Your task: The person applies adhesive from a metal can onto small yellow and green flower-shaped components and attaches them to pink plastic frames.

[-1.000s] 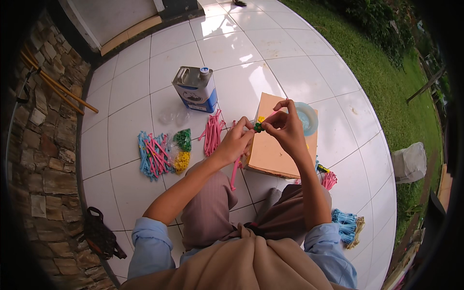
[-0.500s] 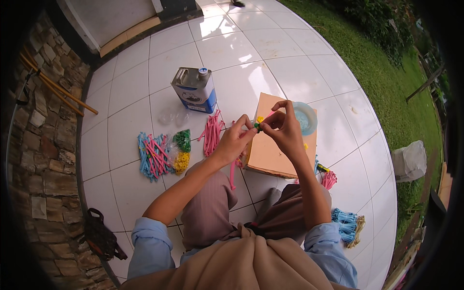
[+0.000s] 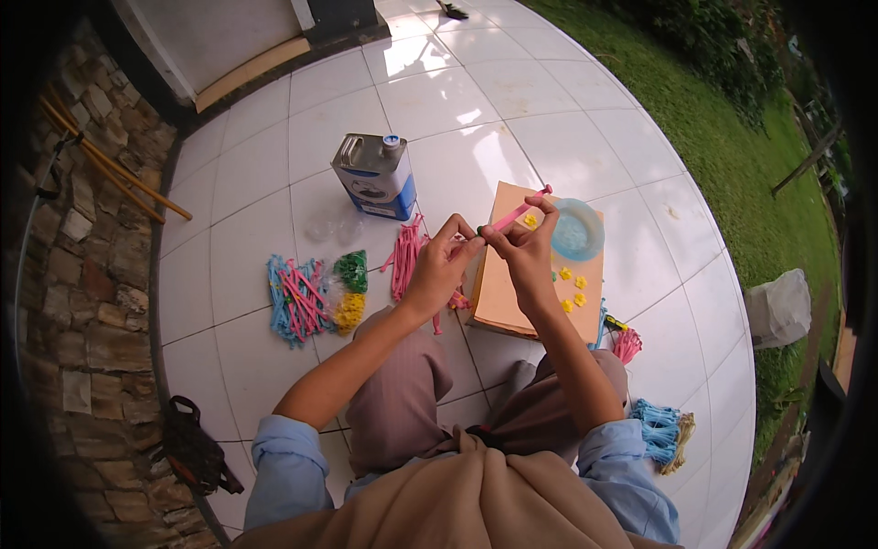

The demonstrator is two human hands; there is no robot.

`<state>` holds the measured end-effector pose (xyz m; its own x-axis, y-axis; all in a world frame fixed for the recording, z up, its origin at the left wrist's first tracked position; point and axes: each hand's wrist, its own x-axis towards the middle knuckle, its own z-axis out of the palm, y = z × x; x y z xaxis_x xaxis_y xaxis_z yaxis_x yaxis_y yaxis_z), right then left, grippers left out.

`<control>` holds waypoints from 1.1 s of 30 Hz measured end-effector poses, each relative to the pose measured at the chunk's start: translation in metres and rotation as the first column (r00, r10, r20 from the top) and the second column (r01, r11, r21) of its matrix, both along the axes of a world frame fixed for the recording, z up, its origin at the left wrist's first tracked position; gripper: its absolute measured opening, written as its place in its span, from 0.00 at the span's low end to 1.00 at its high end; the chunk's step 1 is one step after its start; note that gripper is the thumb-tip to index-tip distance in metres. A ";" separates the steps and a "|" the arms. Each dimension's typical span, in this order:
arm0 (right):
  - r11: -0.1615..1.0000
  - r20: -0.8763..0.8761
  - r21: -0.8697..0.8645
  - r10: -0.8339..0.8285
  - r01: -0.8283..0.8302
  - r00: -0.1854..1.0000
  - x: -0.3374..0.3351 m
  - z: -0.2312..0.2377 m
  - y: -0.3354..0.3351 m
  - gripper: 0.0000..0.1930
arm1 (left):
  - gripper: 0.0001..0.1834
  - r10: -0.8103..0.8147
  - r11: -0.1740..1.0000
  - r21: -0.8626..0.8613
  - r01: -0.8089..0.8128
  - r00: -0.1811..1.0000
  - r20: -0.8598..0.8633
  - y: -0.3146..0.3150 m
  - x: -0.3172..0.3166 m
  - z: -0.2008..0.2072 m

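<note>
Above a cardboard box, my left hand (image 3: 439, 274) is closed, with thumb and fingertips pinching a small green piece (image 3: 481, 231). My right hand (image 3: 528, 258) meets it fingertip to fingertip, closed on a pink strip (image 3: 508, 220). This strip slants up and right to a knobbed end beyond my right fingers. Its other end lies at the green piece; whether they are joined is too small to tell. Several yellow flower-shaped pieces (image 3: 580, 299) lie on the cardboard box (image 3: 508, 297), around my right wrist. A translucent blue bowl (image 3: 578, 231) sits at the box's right.
Left of the box lie pink strips (image 3: 403, 261), a blue and pink bundle (image 3: 298, 300), and bags of green pieces (image 3: 350, 270) and yellow pieces (image 3: 349, 311). Behind them stands a metal can (image 3: 373, 178). Blue bundles (image 3: 657, 426) lie at the right; a dark bag (image 3: 197, 448) at the left.
The pink strip now shows more fully, slanting up and right from my fingertips. My right hand has moved slightly left and down, uncovering more yellow flower pieces on the box.
</note>
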<state>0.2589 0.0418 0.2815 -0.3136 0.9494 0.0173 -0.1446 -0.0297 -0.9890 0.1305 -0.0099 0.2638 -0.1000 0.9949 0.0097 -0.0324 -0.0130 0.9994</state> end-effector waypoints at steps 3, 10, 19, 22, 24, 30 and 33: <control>0.992 -0.136 0.128 0.006 0.012 0.991 -0.009 -0.001 -0.002 0.30 | 0.09 0.010 1.000 0.013 -0.010 1.000 -0.015 -0.002 -0.004 0.004; 0.980 -0.142 0.200 0.029 0.000 0.990 -0.049 0.007 -0.009 0.28 | 0.06 -0.005 1.000 -0.012 0.006 0.997 0.083 -0.022 -0.042 0.017; 0.960 -0.152 -0.203 0.162 -0.192 0.975 -0.133 -0.040 -0.007 0.23 | 0.20 0.388 0.870 0.409 -0.275 0.894 -0.223 -0.085 -0.143 -0.007; 0.821 0.158 -0.394 0.503 -0.413 0.850 -0.150 -0.101 -0.009 0.19 | 0.18 0.466 0.706 0.490 -0.512 0.856 0.223 -0.096 -0.169 -0.044; 0.759 0.215 -0.483 0.586 -0.437 0.781 -0.158 -0.150 -0.012 0.17 | 0.16 0.515 0.692 0.366 -0.622 0.781 0.354 -0.104 -0.188 -0.068; 0.612 0.250 -0.471 0.784 -0.636 0.569 -0.225 -0.222 -0.046 0.12 | 0.14 0.621 0.700 -0.025 -0.714 0.625 -0.473 -0.128 -0.263 -0.175; 0.609 0.283 -0.431 0.792 -0.666 0.541 -0.257 -0.244 -0.053 0.11 | 0.16 0.576 0.691 0.041 -0.722 0.514 -0.636 -0.119 -0.291 -0.223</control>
<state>0.0019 -0.0111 0.0372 -0.8105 0.3307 -0.4835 0.4498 -0.1774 -0.8754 -0.1605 -0.1286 0.0409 -0.7652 0.6339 0.1122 0.4554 0.4099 0.7903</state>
